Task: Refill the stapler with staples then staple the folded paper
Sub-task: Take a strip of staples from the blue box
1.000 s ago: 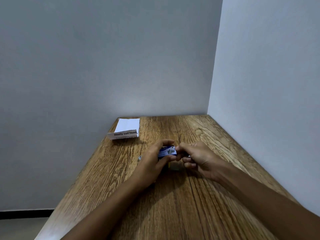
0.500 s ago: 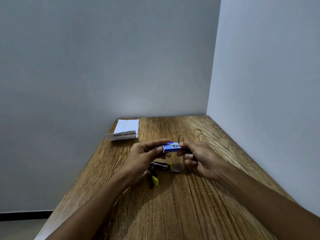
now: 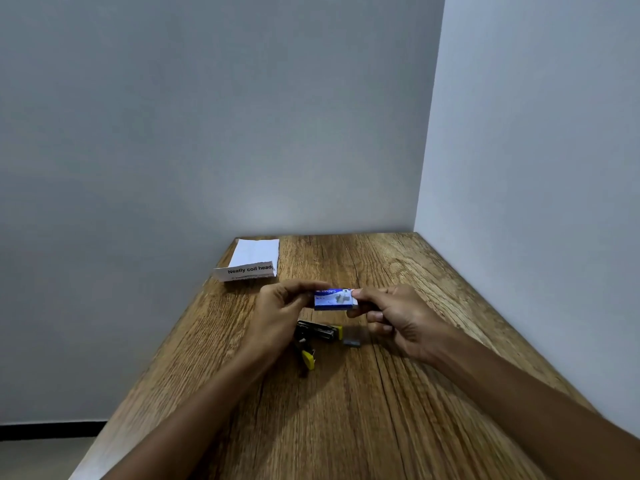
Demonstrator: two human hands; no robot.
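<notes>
A small blue staple box (image 3: pixel 333 299) is held above the table between both hands. My left hand (image 3: pixel 277 313) pinches its left end and my right hand (image 3: pixel 394 317) grips its right end. Below them a black and yellow stapler (image 3: pixel 317 336) lies swung open on the wooden table (image 3: pixel 346 410), partly hidden by my left hand. A small grey strip of staples (image 3: pixel 351 342) lies just right of the stapler. The folded white paper (image 3: pixel 251 259) with printed text rests at the far left corner.
Grey walls close the table at the back and the right. The table's left edge drops off to the floor. Bare wood lies in front of the stapler, between my forearms.
Both hands have lifted the blue box up off the table, uncovering the open stapler and the staple strip beneath. The paper has not moved.
</notes>
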